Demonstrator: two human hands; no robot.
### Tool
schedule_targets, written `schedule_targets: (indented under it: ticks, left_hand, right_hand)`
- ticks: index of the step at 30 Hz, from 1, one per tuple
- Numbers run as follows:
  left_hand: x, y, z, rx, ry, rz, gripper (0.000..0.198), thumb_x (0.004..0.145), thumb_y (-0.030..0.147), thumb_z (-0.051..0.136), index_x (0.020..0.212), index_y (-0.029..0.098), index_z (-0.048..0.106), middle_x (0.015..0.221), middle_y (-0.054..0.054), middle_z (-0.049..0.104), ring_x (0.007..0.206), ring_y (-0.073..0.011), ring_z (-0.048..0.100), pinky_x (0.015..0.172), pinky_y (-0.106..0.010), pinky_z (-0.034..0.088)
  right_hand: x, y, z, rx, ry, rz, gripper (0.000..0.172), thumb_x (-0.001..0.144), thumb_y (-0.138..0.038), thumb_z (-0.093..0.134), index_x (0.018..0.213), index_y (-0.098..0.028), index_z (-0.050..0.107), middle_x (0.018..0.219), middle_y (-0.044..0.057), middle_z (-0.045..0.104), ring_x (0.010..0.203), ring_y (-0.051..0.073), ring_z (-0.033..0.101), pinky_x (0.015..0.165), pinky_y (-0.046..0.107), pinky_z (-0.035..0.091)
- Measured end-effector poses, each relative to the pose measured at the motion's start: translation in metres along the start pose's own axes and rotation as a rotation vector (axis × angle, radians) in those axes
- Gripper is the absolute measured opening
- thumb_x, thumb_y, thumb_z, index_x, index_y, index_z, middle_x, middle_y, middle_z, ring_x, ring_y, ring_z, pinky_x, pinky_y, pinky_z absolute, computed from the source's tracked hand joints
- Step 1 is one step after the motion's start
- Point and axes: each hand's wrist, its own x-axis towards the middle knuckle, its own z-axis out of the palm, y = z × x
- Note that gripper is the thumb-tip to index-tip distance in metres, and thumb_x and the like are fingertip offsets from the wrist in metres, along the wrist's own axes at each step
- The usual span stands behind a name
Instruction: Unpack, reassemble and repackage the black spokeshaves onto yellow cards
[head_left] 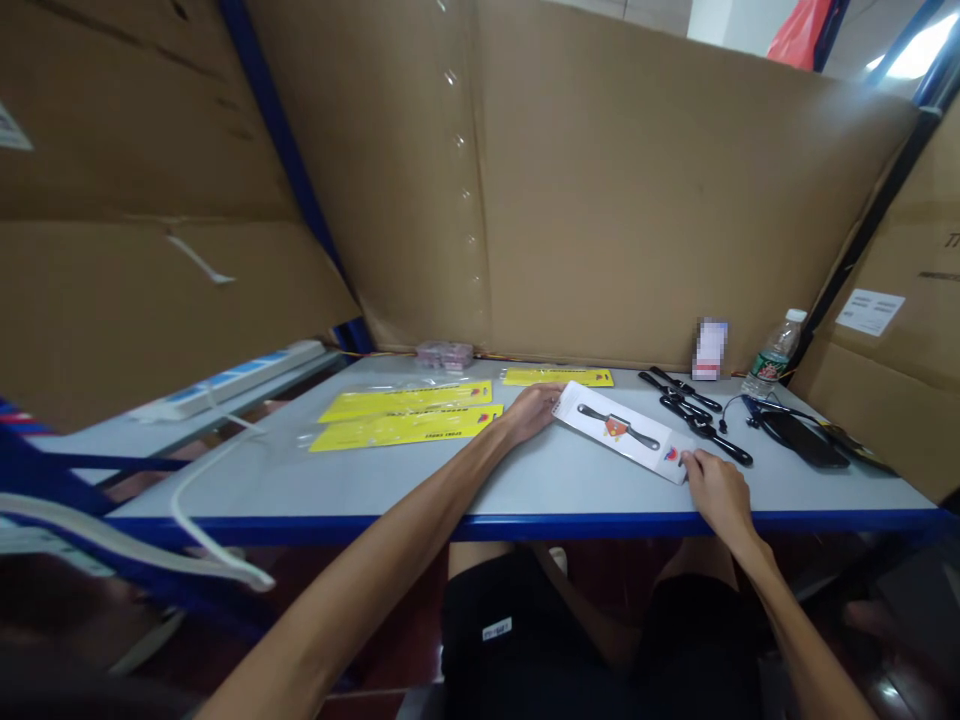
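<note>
A flat white spokeshave package (600,440), printed with a black two-handled tool and an orange patch, is held tilted over the table. My left hand (534,410) grips its upper left end, fingers partly hidden behind it. At the lower right corner, my right hand (716,490) pinches the package between thumb and fingers. Black spokeshaves (701,415) lie in a loose pile just beyond my right hand. To the left of my left hand are two yellow cards in clear plastic sleeves (409,430). Another yellow card (559,377) rests farther back.
A cardboard wall (637,200) stands behind the grey table (300,490). At the right are a water bottle (776,355), a black phone (810,440) and cables. A clear pack (445,355) sits at the back. A white power strip (240,380) lies on the left.
</note>
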Motion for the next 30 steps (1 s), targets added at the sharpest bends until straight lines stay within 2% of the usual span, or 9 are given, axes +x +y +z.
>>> schedule_targets:
  ticks: [5,9,12,16,19,22,25,30]
  left_hand:
    - [0.002,-0.004,-0.006,0.01,-0.129,-0.031,0.036,0.099,0.038,0.065,0.128,0.016,0.062,0.126,-0.01,0.065,0.106,-0.0232,0.067,0.09,-0.044,0.06]
    - [0.003,-0.007,-0.003,0.118,-0.124,0.021,0.035,0.099,0.038,0.065,0.127,0.016,0.062,0.124,-0.01,0.066,0.104,-0.0225,0.067,0.088,-0.043,0.06]
    - [0.0,-0.006,0.003,0.233,-0.115,0.095,0.035,0.099,0.037,0.065,0.127,0.016,0.062,0.124,-0.01,0.066,0.104,-0.0225,0.068,0.089,-0.043,0.06]
    - [-0.01,0.001,0.01,0.392,-0.087,0.186,0.033,0.1,0.037,0.064,0.125,0.016,0.063,0.122,-0.009,0.067,0.103,-0.0222,0.068,0.089,-0.043,0.059]
    - [-0.015,0.009,0.011,0.517,-0.076,0.241,0.033,0.1,0.037,0.064,0.125,0.016,0.063,0.123,-0.009,0.067,0.104,-0.0222,0.068,0.09,-0.044,0.059]
    - [-0.008,0.017,0.004,0.68,-0.032,0.274,0.037,0.1,0.037,0.064,0.132,0.018,0.061,0.134,-0.011,0.062,0.117,-0.0262,0.063,0.1,-0.05,0.055]
    - [0.016,0.022,-0.011,0.863,0.019,0.249,0.046,0.098,0.037,0.066,0.139,0.02,0.056,0.147,-0.013,0.053,0.129,-0.0311,0.056,0.107,-0.057,0.049]
    - [0.063,0.015,-0.03,1.085,-0.025,0.124,0.043,0.099,0.039,0.065,0.135,0.018,0.058,0.138,-0.012,0.059,0.12,-0.0283,0.062,0.1,-0.052,0.054]
  right_hand:
    - [0.003,0.006,0.005,0.111,0.018,-0.009,0.039,0.104,-0.039,0.038,0.089,-0.02,0.068,0.086,0.016,0.073,0.085,0.03,0.069,0.065,0.033,0.037]
    - [0.01,0.018,0.007,0.341,-0.021,-0.024,0.037,0.099,-0.049,0.043,0.082,-0.021,0.06,0.069,0.008,0.069,0.065,0.023,0.066,0.058,0.03,0.04]
    - [0.016,0.029,0.004,0.548,-0.115,-0.046,0.046,0.092,-0.065,0.046,0.085,-0.021,0.059,0.052,0.001,0.061,0.042,0.018,0.055,0.045,0.028,0.038]
    - [0.016,0.038,-0.004,0.708,-0.169,-0.105,0.053,0.081,-0.073,0.056,0.077,-0.02,0.061,0.044,-0.002,0.054,0.034,0.015,0.046,0.039,0.027,0.035]
    - [0.007,0.045,-0.009,0.715,-0.04,-0.166,0.051,0.082,-0.069,0.058,0.069,-0.02,0.064,0.047,-0.001,0.056,0.043,0.016,0.051,0.047,0.028,0.039]
    - [-0.005,0.056,-0.008,0.617,0.175,-0.251,0.047,0.086,-0.062,0.059,0.08,-0.017,0.074,0.06,0.003,0.068,0.055,0.021,0.061,0.057,0.03,0.044]
    - [-0.02,0.068,-0.003,0.47,0.305,-0.333,0.043,0.095,-0.055,0.053,0.092,-0.019,0.076,0.071,0.005,0.075,0.06,0.024,0.068,0.059,0.031,0.045]
    - [-0.04,0.082,0.001,0.258,0.357,-0.56,0.037,0.106,-0.04,0.045,0.085,-0.025,0.072,0.069,0.002,0.073,0.057,0.021,0.068,0.057,0.029,0.043]
